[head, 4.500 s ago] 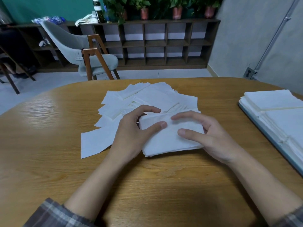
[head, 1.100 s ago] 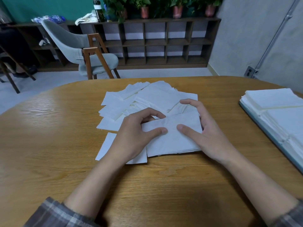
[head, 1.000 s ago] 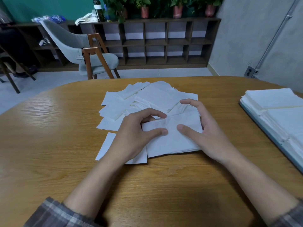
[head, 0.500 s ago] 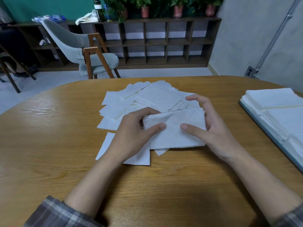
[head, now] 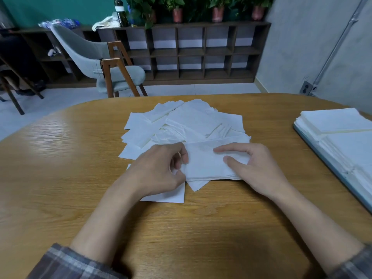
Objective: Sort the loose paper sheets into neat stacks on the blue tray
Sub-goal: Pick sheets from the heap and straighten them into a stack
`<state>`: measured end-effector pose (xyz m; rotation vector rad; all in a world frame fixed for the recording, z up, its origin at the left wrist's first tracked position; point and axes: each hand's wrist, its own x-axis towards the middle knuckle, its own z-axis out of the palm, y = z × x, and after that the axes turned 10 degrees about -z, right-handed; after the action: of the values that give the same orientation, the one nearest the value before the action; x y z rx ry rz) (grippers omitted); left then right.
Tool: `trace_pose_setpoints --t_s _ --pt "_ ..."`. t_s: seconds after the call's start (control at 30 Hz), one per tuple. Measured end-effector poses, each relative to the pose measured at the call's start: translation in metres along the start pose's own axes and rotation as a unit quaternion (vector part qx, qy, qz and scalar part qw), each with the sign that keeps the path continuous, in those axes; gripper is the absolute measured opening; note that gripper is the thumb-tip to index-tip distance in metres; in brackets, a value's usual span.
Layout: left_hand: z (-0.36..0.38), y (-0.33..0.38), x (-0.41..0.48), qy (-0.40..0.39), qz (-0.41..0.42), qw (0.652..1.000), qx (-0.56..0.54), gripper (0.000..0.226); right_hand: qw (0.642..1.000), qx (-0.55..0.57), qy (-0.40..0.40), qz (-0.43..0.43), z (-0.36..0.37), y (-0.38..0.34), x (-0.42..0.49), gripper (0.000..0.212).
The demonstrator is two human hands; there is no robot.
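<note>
From the head view we see our left hand [head: 159, 170] curled round the left edge of a small stack [head: 207, 166] on the worktop [head: 60, 178]. Our right hand [head: 257, 168] presses flat on the stack's right end. Loose sheets [head: 187, 121] lie just behind, and the blue tray [head: 332, 160] sits far right.

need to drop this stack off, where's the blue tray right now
The blue tray sits at the far right of the head view on the wooden table, right of the right hand, already holding neat paper stacks.

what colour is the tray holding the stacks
Blue tray, clearest along its edge in the head view.
</note>
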<state>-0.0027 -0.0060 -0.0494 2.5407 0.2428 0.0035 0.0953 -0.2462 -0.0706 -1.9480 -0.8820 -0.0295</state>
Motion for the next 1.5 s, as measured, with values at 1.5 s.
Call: trace_pose_setpoints --t_s 1.5 --pt "0.002 0.017 -0.001 0.016 -0.012 0.952 -0.305 0.040 0.971 0.226 -0.069 0.045 -0.002 -0.016 -0.001 0.032"
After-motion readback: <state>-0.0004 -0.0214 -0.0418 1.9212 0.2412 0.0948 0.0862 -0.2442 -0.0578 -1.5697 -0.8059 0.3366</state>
